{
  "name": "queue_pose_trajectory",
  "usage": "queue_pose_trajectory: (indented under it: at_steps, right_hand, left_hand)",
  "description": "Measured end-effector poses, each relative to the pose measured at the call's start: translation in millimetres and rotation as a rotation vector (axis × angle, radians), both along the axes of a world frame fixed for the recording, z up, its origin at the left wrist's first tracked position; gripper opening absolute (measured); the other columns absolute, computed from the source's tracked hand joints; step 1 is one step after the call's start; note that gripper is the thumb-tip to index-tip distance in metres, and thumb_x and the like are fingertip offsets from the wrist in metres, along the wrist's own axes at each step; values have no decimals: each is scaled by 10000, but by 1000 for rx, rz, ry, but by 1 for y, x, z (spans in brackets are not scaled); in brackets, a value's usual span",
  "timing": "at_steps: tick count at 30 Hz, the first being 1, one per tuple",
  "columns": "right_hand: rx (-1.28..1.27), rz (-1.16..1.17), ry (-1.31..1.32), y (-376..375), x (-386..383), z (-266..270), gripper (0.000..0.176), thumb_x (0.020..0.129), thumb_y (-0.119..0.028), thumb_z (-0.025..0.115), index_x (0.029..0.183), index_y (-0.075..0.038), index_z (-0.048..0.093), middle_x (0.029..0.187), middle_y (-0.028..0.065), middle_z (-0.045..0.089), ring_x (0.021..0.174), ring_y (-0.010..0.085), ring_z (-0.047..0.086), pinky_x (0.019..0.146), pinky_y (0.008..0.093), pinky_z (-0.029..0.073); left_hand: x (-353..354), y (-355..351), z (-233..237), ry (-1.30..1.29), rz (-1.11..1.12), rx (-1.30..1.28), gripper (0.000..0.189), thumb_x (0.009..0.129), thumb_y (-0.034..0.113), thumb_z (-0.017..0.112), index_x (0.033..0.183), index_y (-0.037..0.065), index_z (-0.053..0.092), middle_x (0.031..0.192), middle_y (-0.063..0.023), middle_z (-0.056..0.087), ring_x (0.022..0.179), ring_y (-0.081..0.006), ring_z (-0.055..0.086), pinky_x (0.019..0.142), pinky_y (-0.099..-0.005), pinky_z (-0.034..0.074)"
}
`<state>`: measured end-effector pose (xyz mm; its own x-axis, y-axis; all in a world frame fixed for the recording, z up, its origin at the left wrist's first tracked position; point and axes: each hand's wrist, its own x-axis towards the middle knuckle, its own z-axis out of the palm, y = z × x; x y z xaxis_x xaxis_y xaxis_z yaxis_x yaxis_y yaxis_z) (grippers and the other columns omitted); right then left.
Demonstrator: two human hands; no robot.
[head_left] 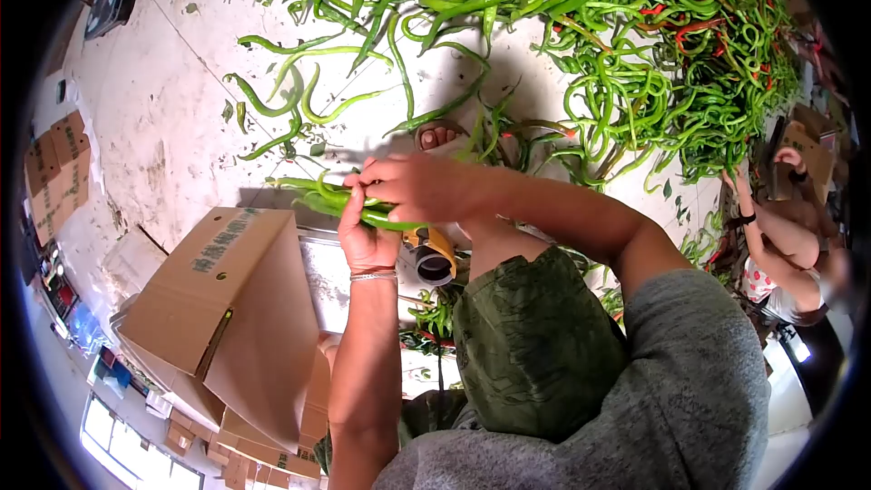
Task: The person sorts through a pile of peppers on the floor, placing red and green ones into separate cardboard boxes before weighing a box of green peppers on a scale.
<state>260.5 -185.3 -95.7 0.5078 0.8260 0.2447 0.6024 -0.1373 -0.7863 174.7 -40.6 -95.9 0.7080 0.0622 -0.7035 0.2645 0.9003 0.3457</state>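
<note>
My left hand is closed round a small bunch of long green chili peppers, whose ends stick out to the left. My right hand reaches across from the right and touches the same bunch, its fingers curled over the peppers; part of its grip is hidden. Under my hands a yellow-orange cylindrical thing with a dark opening stands by my leg. On the floor just beyond lie several loose green peppers.
A large pile of green peppers with some red ones spreads across the far and right floor. An open cardboard box stands at my left. Stacked cartons are farther left. Another person sits at the right edge.
</note>
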Motion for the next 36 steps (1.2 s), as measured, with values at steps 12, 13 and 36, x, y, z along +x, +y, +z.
queue_pose_trajectory:
  at_steps: [12, 13, 36]
  right_hand:
    - [-531, -483, -319, -69, 27, -94, 135, 766, -130, 588, 897, -98, 585, 895, 60, 590, 877, 240, 571, 802, 389, 443]
    - [-409, -507, -89, -60, 28, -77, 137, 776, -139, 596, 903, -91, 577, 871, 69, 599, 840, 251, 580, 775, 392, 451]
    - [-101, -338, 686, 31, 27, -22, 332, 734, -165, 671, 974, -9, 504, 823, 92, 588, 813, 201, 599, 715, 319, 482]
  left_hand:
    - [-3, 26, 0, -135, 49, -55, 292, 888, 199, 554, 1135, 45, 536, 814, -31, 567, 802, -194, 572, 886, -392, 452]
    - [-6, 26, -5, -149, 38, -79, 285, 876, 179, 566, 1132, 54, 547, 994, -74, 609, 821, -201, 582, 876, -390, 463]
    - [5, 32, -3, -36, -25, -137, 172, 811, 110, 600, 972, 57, 573, 1124, -114, 572, 1123, -303, 499, 949, -471, 405]
